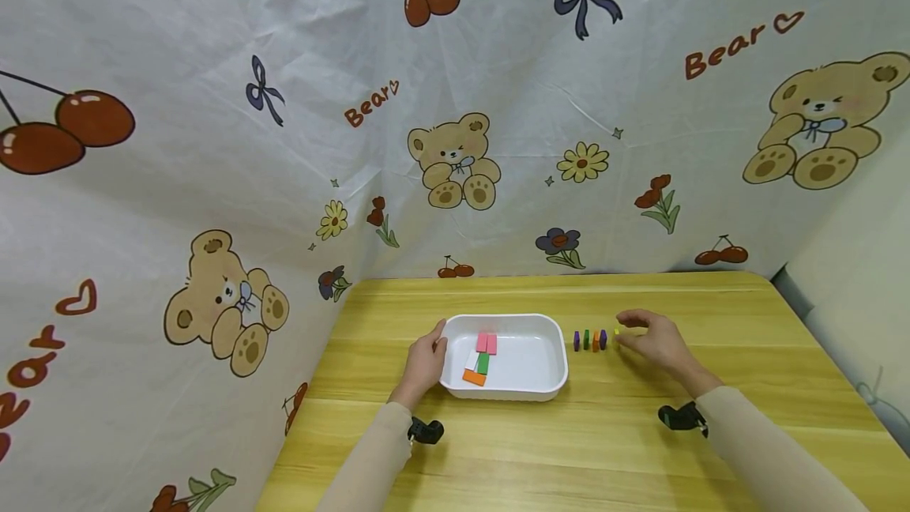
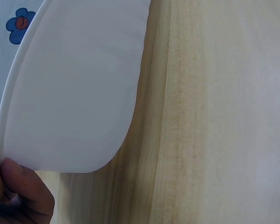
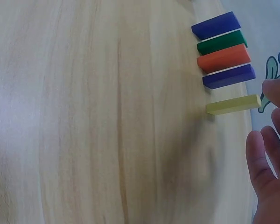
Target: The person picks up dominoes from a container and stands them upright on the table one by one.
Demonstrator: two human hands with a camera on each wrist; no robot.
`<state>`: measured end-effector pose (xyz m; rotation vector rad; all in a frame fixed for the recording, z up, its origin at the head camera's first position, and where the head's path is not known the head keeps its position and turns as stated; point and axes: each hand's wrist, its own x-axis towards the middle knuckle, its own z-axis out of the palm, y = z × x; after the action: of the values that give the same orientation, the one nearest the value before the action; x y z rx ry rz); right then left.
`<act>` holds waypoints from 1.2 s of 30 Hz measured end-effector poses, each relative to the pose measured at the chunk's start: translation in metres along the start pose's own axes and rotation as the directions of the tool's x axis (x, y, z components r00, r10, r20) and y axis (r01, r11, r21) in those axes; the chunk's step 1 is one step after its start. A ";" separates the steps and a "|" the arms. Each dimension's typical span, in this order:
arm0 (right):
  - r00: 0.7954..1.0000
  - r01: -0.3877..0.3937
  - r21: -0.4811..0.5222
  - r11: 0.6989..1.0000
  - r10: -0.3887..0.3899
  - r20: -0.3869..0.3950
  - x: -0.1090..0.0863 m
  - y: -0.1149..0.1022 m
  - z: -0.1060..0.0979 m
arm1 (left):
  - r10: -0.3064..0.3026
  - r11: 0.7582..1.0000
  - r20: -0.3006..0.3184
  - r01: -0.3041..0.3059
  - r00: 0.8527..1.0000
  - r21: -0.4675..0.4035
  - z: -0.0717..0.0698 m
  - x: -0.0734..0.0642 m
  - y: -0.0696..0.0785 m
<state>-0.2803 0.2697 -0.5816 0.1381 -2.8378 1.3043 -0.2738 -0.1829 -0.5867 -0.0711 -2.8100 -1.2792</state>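
My left hand (image 1: pixel 423 366) pinches the left rim of a white plastic tray (image 1: pixel 547 354); in the left wrist view its thumb and a curled finger meet at the tray's corner. Several flat dominoes lie in the tray: pink (image 1: pixel 486 344), green (image 1: pixel 483 363), white (image 1: pixel 472 361) and orange (image 1: pixel 474 378). To the tray's right, a row of dominoes stands on edge: purple (image 3: pixel 216 25), green (image 3: pixel 222 42), orange (image 3: pixel 224 58), another purple (image 3: pixel 229 76), then yellow (image 3: pixel 233 105). Beside the yellow one is my right hand (image 1: pixel 657 342), fingers spread and holding nothing.
The wooden table (image 1: pixel 569 457) meets a printed cloth (image 1: pixel 512 235) hanging along its back and left sides. Black wrist cameras (image 1: pixel 426 431) sit on both forearms. A pale surface (image 1: pixel 853 322) stands beyond the table's right edge.
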 end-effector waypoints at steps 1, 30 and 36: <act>1.000 -0.001 0.003 1.000 0.001 0.003 0.000 -0.001 -0.001 | -0.004 1.000 0.000 0.004 1.000 -0.003 0.000 0.000 0.000; 0.988 0.149 0.059 0.987 -0.151 0.033 0.002 -0.060 0.011 | 0.018 1.000 -0.012 -0.018 1.000 0.000 0.000 0.001 -0.001; 0.986 0.143 0.095 0.985 -0.150 0.077 0.002 -0.070 0.019 | -0.003 1.000 -0.005 0.002 1.000 -0.006 0.000 0.000 0.001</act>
<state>-0.2759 0.2094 -0.5409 0.4046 -2.7736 1.4260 -0.2738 -0.1825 -0.5862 -0.0648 -2.8035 -1.2862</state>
